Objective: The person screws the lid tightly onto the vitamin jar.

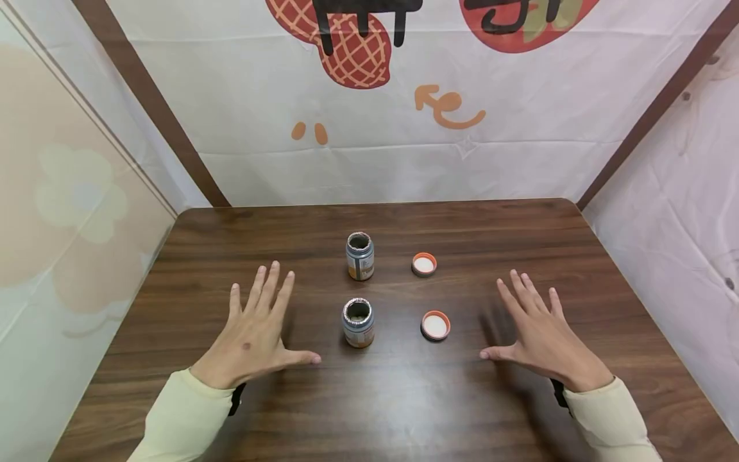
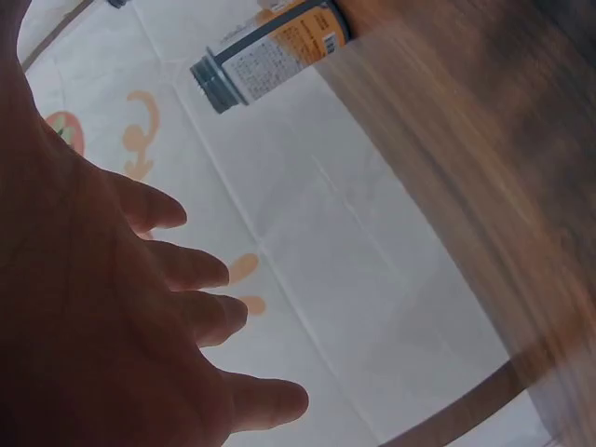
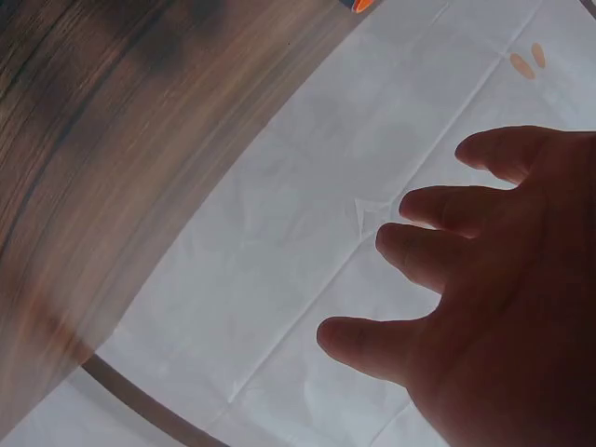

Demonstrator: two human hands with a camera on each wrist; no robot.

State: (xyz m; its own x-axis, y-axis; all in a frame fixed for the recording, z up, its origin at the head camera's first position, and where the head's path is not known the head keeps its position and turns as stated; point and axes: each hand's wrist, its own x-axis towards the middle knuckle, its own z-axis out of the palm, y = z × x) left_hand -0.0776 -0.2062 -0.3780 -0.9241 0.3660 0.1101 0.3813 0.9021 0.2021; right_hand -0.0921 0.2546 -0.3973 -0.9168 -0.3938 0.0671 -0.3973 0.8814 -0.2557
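My left hand (image 1: 251, 333) and right hand (image 1: 543, 343) are both spread, fingers apart and thumbs turned inward, with nothing held in either; they seem to hover over the table (image 1: 404, 410). Just to the right of my left thumb, and a little ahead of it, stands the near jar (image 1: 358, 324), upright and uncapped; the far jar (image 1: 360, 258) stands upright beyond it, away from me and to the right of my left fingertips. On my right hand's side, the near lid (image 1: 435, 326) lies flat to the left of my right thumb and slightly ahead, its pale inside facing up, and the far lid (image 1: 424, 264) lies the same way farther off. I judge the jars light and fairly stiff, perhaps a little slick on their smooth shoulders, so I would wrap my fingers and thumb around the labelled body, below the neck. The ragged silvery edge at each mouth looks thin and maybe sharp; my fingertips are better kept off it. How much either jar holds I cannot tell, so a level grip seems wise. The lids look small, light and stiff, low enough to skid if pushed; I would pinch one across its rim, thumb against fingertips, clear of the liner.
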